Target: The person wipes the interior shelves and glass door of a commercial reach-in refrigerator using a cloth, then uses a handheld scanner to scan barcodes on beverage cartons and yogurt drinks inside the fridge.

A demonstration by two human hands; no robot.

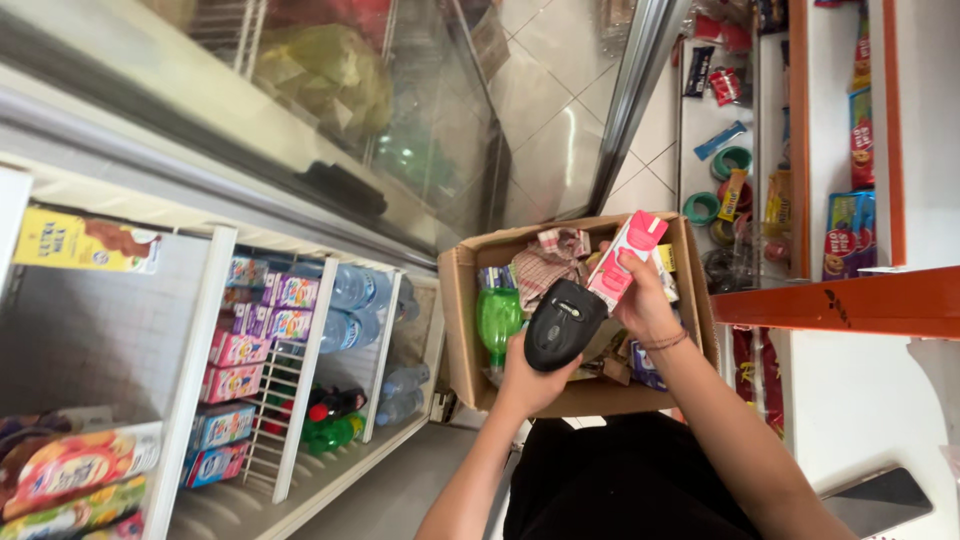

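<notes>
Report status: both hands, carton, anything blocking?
Left hand grips black handheld scanner. Right hand holds pink drink carton above open cardboard box. Scanner beside carton; green bottle and cloth in box, nothing between.

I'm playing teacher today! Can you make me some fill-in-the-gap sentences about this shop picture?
1. The left hand holds a ____ scanner.
2. The right hand holds a small ____ and white carton.
3. Both hands are over an open ____ box.
4. A ____ bottle stands in that box.

Missing words: black; pink; cardboard; green
</notes>
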